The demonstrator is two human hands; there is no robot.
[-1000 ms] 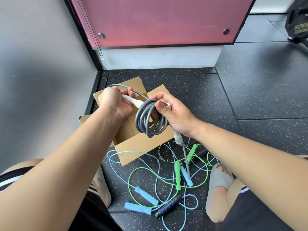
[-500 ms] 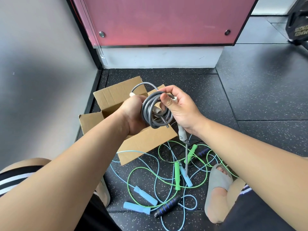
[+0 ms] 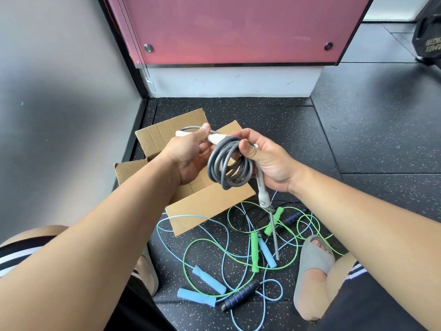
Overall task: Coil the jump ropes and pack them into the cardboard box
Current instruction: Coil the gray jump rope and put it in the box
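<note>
Okay, left hand clenches white plastic handle, right hand pinches coiled grey jump rope above open brown cardboard box.

Both forearms bare up to frame edge; L hand & R hand bare too. Black shorts on both legs w/ white stripes: broad ones across L leg hem, thin ones at R leg hem. Grey slide sandals w/ a wide, thick strap: R sandal open-toed, toes showing at front; L sandal mostly hidden behind L arm, only a grey edge seen.
</note>
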